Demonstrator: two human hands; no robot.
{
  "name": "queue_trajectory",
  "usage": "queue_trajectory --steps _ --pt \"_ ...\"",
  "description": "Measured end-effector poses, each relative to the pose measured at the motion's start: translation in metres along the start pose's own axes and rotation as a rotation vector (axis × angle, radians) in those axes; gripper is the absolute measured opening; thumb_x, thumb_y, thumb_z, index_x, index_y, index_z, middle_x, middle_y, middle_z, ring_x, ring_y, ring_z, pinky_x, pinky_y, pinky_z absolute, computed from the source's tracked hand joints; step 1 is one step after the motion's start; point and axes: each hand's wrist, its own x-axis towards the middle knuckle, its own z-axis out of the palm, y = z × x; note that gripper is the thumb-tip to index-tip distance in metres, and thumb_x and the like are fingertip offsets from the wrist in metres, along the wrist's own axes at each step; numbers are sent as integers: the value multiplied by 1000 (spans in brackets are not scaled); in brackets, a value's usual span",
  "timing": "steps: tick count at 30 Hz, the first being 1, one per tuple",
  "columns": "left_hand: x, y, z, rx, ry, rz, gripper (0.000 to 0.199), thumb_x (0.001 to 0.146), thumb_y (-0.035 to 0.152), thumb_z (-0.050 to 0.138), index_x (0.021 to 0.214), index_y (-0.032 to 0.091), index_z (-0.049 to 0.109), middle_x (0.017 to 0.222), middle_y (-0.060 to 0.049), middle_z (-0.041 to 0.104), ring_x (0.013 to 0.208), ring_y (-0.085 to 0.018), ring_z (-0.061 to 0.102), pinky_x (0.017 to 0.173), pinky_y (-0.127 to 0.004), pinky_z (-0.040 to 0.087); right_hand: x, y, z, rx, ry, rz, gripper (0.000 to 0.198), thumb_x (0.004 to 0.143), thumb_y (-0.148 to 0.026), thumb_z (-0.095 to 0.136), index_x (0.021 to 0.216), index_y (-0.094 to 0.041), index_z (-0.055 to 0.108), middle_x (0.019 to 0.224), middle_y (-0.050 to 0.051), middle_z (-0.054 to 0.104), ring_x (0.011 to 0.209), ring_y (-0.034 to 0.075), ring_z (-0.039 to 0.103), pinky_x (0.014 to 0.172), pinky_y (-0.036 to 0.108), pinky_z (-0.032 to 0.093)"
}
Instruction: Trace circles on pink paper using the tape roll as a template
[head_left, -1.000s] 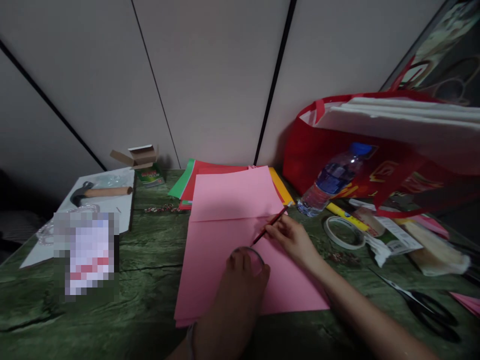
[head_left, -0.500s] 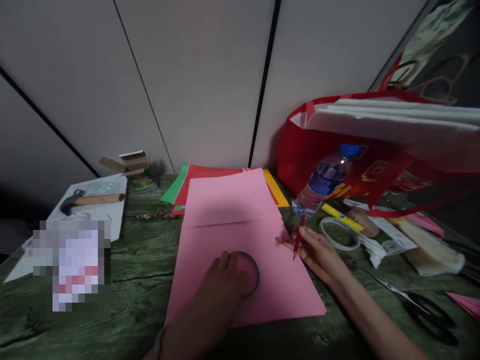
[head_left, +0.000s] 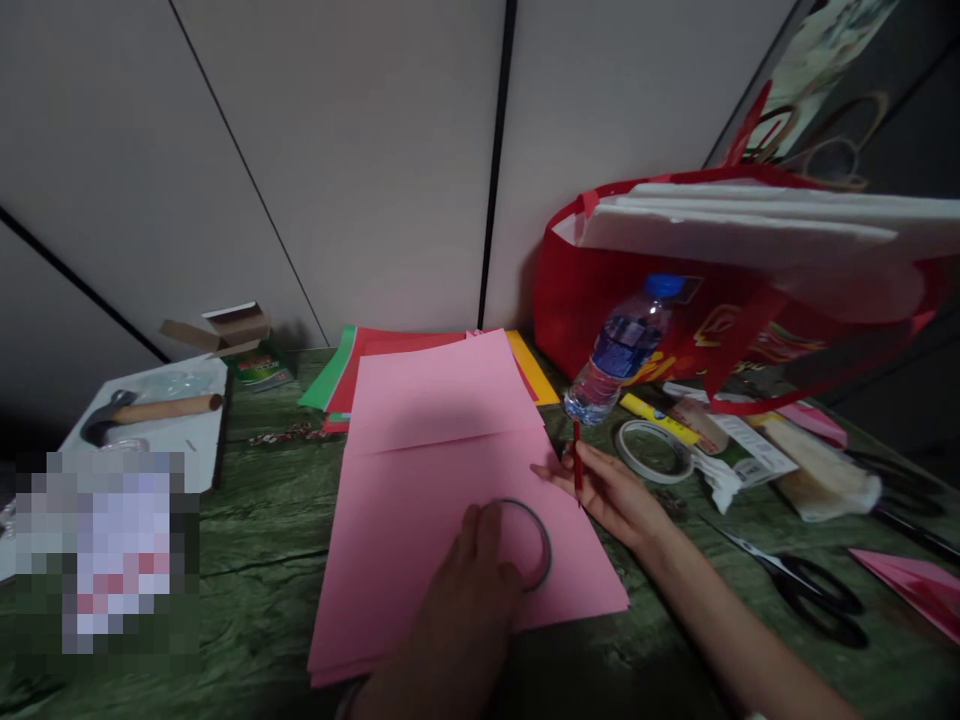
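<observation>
I see the left hand (head_left: 472,590) on a thin round ring (head_left: 550,552), which lies flat on the pink paper (head_left: 427,520). Its fingers sit close together over the ring's left side. They hide that part, so I can't tell if they pinch it or just press. I think the hand is there so the ring won't slide.

The right hand (head_left: 611,492) is by the paper's right edge, with a red pencil (head_left: 577,465) clamped between thumb and finger. The pencil stands nearly straight up, point down. I can't tell if the point touches anything. Maybe it is held so lightly to leave it easy to turn.

The paper lies flat on the green table (head_left: 262,560), in the middle, I guess so both hands can reach. The bottle (head_left: 619,350) and the scissors (head_left: 806,580) are off to the right, maybe to leave room. Over left, a hammer (head_left: 169,406) lies on a white board (head_left: 204,455).
</observation>
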Motion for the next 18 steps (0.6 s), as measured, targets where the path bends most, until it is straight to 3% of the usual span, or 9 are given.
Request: queue_trajectory --steps 1,3,4,11,18 --pt "3 7 5 19 32 -2 12 84 9 50 78 13 61 139 -18 42 129 -35 38 91 -46 47 0 0 -1 7 4 9 19 68 -30 82 75 -17 70 70 1 70 73 17 69 94 44 52" --pt "11 18 10 119 222 -13 14 82 4 47 81 11 59 130 -21 48 127 -37 40 93 -47 45 1 0 -3 14 4 26 19 69 -31 81 76 -18 70 71 1 71 73 17 70 94 44 51" --pt "14 22 11 146 239 2 15 82 3 46 86 11 59 129 -21 49 127 -36 41 95 -49 43 2 0 -4 16 -1 29 18 70 -32 80 77 -18 70 71 0 70 73 17 70 95 44 50" --pt "22 24 2 115 157 100 16 84 5 45 96 10 55 115 -21 55 117 -33 51 93 -48 45 4 0 -7 31 -69 13 16 75 -34 75 79 -19 70 69 -3 67 74 14 68 103 45 44" --pt "17 21 -5 76 121 190 30 82 1 39 108 5 54 99 -16 62 107 -26 56 97 -40 45 4 -2 -5 82 -107 36 13 76 -30 75 80 -19 69 69 -3 68 70 11 65 104 43 43"
